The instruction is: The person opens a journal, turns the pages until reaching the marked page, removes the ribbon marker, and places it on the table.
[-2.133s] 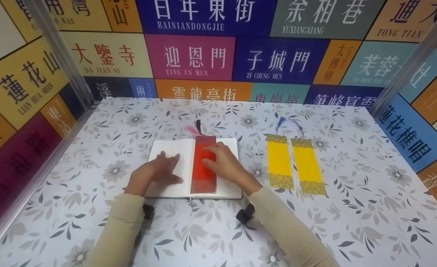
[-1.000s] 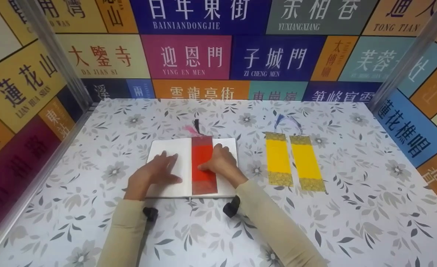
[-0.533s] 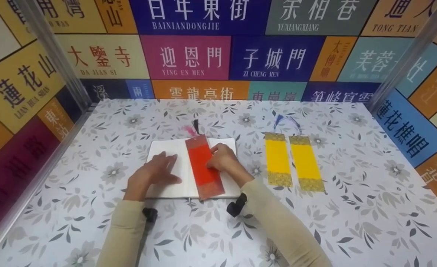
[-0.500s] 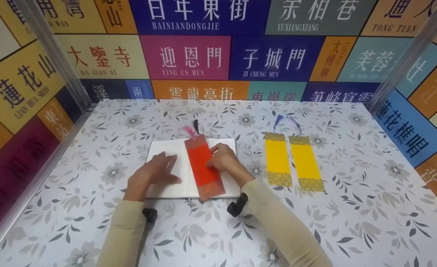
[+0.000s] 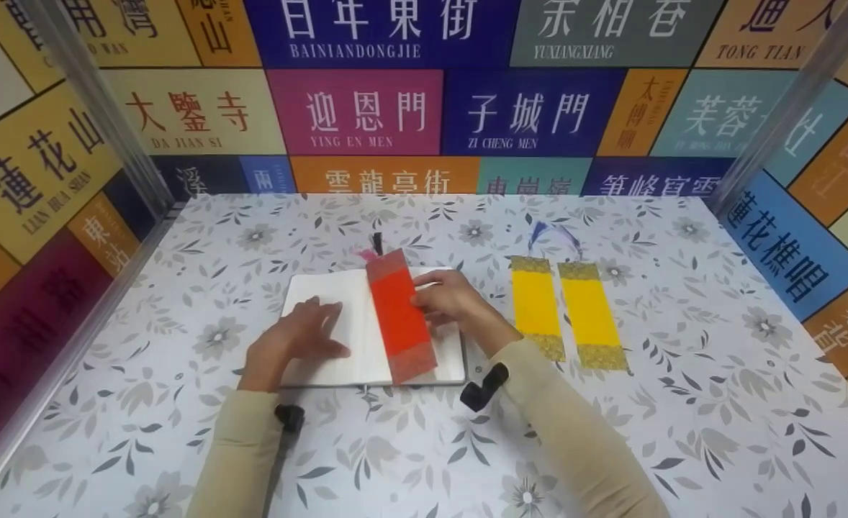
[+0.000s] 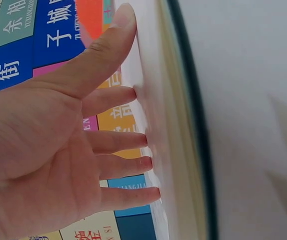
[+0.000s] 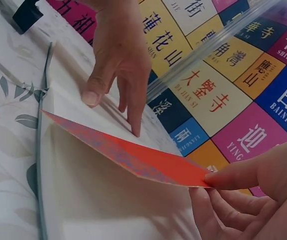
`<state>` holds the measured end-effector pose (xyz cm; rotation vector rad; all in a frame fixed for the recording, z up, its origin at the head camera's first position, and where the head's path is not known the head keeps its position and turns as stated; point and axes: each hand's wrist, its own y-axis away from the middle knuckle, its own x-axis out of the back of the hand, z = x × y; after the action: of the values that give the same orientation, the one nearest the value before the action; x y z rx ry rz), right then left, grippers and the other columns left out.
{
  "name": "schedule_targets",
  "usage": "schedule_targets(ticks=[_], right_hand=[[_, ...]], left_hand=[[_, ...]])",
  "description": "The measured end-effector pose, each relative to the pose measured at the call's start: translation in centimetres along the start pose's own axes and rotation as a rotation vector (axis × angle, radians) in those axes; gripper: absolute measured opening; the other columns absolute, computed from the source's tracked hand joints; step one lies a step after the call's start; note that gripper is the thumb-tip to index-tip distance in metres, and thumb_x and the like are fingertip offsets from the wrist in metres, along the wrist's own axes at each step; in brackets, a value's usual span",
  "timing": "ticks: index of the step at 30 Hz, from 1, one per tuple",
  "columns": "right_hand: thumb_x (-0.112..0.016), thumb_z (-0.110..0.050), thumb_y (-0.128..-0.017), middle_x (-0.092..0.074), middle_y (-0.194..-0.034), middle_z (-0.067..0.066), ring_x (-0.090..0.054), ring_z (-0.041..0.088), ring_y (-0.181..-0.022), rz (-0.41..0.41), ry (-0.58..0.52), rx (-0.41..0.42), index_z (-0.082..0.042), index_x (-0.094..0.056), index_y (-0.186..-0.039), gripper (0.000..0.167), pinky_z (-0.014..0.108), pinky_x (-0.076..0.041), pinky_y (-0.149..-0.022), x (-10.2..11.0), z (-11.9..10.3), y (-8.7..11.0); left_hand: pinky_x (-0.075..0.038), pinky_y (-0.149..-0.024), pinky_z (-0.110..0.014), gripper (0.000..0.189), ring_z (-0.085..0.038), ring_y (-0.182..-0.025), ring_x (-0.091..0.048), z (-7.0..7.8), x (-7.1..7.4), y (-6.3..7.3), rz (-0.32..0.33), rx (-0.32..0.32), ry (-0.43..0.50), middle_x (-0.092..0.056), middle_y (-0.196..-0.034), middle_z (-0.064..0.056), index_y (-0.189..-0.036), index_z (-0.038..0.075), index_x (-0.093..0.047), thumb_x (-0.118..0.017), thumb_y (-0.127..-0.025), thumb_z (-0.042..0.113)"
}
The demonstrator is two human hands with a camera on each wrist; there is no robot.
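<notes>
An open notebook (image 5: 352,291) with blank white pages lies on the table. My left hand (image 5: 294,339) rests on its left page; in the left wrist view its fingertips touch the paper, fingers (image 6: 118,142) straight and spread. Above the right page is a red bookmark (image 5: 401,311) with patterned end bands, slanted with its lower end to the right. My right hand (image 5: 456,298) pinches the bookmark's right edge between thumb and fingers. The right wrist view has the bookmark (image 7: 148,155) tilted up off the paper. Pink and black tassels (image 5: 376,244) show beyond its top end.
Two yellow bookmarks (image 5: 537,306) with gold-patterned ends and bluish tassels (image 5: 555,232) lie side by side to the right of the notebook. A floral cloth (image 5: 395,453) covers the table. Panels with printed signs (image 5: 355,111) stand behind and at both sides.
Two seconds ago the red bookmark was straight beside the notebook's fold, with my right hand over it. It has since turned aslant, and my right hand has raised its right edge. My left hand stays put.
</notes>
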<state>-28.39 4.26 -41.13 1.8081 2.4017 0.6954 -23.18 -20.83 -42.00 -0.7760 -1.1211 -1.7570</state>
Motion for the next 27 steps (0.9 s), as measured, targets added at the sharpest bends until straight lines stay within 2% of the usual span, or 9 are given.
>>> schedule_targets(ticks=[4, 9, 14, 19, 27], right_hand=[[-0.066, -0.013, -0.093, -0.072, -0.101, 0.006, -0.067, 0.018, -0.084, 0.005, -0.021, -0.024, -0.011, -0.062, -0.128, 0.036, 0.025, -0.058, -0.063, 1.3, -0.8, 0.2], [-0.065, -0.016, -0.095, -0.07, -0.119, 0.009, -0.068, 0.023, -0.101, 0.045, -0.058, 0.022, -0.013, -0.06, -0.132, 0.037, 0.028, -0.061, -0.072, 3.1, -1.4, 0.4], [-0.062, -0.013, -0.097, -0.068, -0.125, 0.011, -0.068, 0.024, -0.103, 0.087, -0.078, 0.073, -0.012, -0.058, -0.134, 0.038, 0.032, -0.063, -0.076, 4.6, -1.0, 0.7], [-0.062, -0.014, -0.097, -0.067, -0.127, 0.011, -0.067, 0.023, -0.104, 0.111, -0.069, 0.08, -0.012, -0.057, -0.136, 0.039, 0.031, -0.063, -0.074, 6.4, -0.3, 1.2], [-0.061, -0.02, -0.099, -0.063, -0.134, 0.011, -0.064, 0.022, -0.109, 0.139, -0.052, 0.088, -0.013, -0.052, -0.141, 0.043, 0.028, -0.062, -0.077, 11.0, 0.3, 2.2]], left_hand=[[-0.011, -0.127, -0.059, 0.087, -0.045, -0.155, -0.009, 0.1, 0.0, 0.0, -0.009, 0.022, 0.018, -0.011, -0.167, -0.026, -0.159, 0.01, -0.025, -0.071, -0.089, 0.033], [-0.009, -0.127, -0.059, 0.089, -0.045, -0.155, -0.006, 0.0, 0.0, -0.1, -0.017, 0.034, 0.028, -0.007, -0.167, -0.026, -0.16, 0.011, -0.024, -0.072, -0.089, 0.035], [-0.01, -0.126, -0.06, 0.088, -0.046, -0.154, -0.008, 0.0, 0.0, -0.1, -0.013, 0.027, 0.006, -0.008, -0.166, -0.027, -0.159, 0.01, -0.024, -0.071, -0.09, 0.037], [-0.011, -0.126, -0.06, 0.087, -0.046, -0.154, -0.01, 0.1, -0.1, 0.0, -0.011, 0.012, -0.017, -0.01, -0.165, -0.028, -0.159, 0.009, -0.024, -0.07, -0.091, 0.037], [-0.01, -0.127, -0.06, 0.086, -0.045, -0.155, -0.009, 0.2, 0.1, 0.2, -0.011, 0.0, -0.015, -0.011, -0.166, -0.027, -0.159, 0.009, -0.024, -0.069, -0.091, 0.036]])
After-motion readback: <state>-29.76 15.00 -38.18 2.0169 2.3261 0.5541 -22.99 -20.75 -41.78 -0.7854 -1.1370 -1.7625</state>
